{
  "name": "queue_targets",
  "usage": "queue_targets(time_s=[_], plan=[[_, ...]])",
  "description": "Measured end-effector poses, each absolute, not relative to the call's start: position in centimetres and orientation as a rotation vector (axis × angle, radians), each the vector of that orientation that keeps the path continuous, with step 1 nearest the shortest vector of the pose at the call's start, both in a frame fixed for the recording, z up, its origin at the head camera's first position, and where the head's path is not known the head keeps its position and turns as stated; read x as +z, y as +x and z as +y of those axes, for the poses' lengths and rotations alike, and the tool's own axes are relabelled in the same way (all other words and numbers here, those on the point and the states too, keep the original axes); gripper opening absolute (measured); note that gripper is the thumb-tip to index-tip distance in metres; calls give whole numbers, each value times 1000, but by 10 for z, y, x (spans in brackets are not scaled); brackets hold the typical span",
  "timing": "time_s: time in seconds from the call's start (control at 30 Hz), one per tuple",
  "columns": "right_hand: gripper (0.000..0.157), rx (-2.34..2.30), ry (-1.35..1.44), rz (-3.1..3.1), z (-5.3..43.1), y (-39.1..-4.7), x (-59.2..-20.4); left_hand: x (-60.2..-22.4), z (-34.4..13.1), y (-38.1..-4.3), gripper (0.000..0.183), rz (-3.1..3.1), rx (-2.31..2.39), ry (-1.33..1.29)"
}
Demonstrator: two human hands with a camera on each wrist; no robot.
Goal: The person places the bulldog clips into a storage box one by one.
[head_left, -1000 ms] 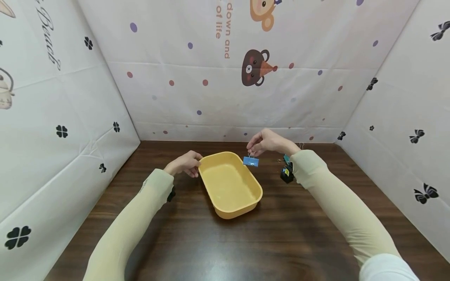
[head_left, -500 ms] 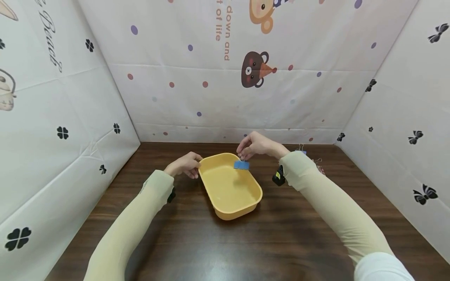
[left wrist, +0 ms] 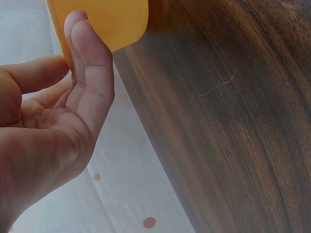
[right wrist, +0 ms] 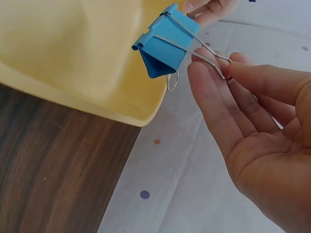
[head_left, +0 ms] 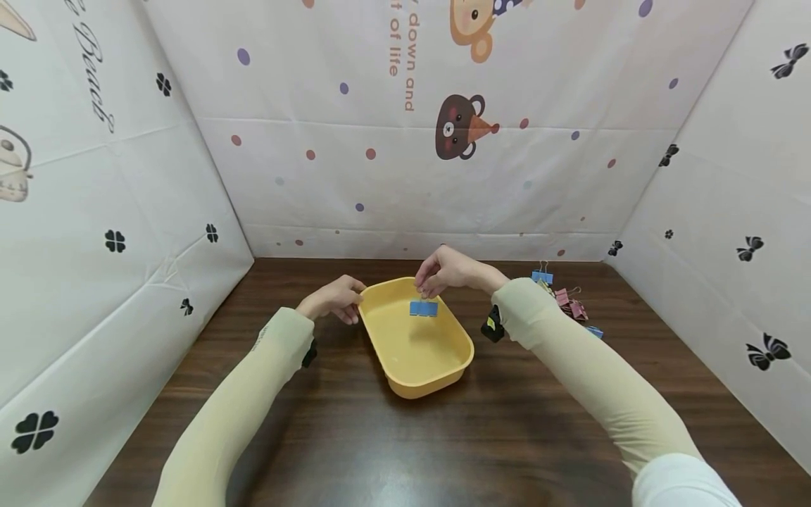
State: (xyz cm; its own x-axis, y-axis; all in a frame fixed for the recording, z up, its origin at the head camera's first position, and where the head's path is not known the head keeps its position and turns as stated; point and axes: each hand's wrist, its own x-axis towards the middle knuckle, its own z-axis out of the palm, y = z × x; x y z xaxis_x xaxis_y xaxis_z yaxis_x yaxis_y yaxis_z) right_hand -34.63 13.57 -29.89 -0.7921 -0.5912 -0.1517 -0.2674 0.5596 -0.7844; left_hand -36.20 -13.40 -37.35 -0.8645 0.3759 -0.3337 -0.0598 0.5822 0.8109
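Note:
A yellow plastic bin [head_left: 415,352] stands at the middle of the table, its inside bare in the head view. My left hand [head_left: 334,298] pinches the bin's far left rim between thumb and fingers; the left wrist view shows the thumb [left wrist: 41,74] against the rim. Over the far part of the bin, my right hand [head_left: 451,271] holds a blue binder clip [head_left: 423,308] by one wire handle. In the right wrist view the blue clip [right wrist: 167,41] hangs from thumb and fingertips, its second handle folded out below.
Right of the bin, partly behind my right sleeve [head_left: 570,352], lie several binder clips: a blue one [head_left: 541,277], pink ones [head_left: 570,304] and another blue one [head_left: 594,331]. Printed cloth walls [head_left: 304,190] border the dark wooden table [head_left: 355,451] at the back and sides.
My right hand has moved left with the blue binder clip, from beside the bin's right rim to over its inside. More clips show behind the right sleeve. The left hand stays on the rim.

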Motion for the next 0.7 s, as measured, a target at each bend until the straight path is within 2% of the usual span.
queue_targets(time_s=[0.33, 0.7], plan=[[21, -1112, -696, 2395, 139, -347, -299, -374, -134, -362, 43, 2335, 1219, 279], [23, -1162, -648, 2473, 184, -354, -297, -375, -134, -364, 42, 2336, 1217, 294]])
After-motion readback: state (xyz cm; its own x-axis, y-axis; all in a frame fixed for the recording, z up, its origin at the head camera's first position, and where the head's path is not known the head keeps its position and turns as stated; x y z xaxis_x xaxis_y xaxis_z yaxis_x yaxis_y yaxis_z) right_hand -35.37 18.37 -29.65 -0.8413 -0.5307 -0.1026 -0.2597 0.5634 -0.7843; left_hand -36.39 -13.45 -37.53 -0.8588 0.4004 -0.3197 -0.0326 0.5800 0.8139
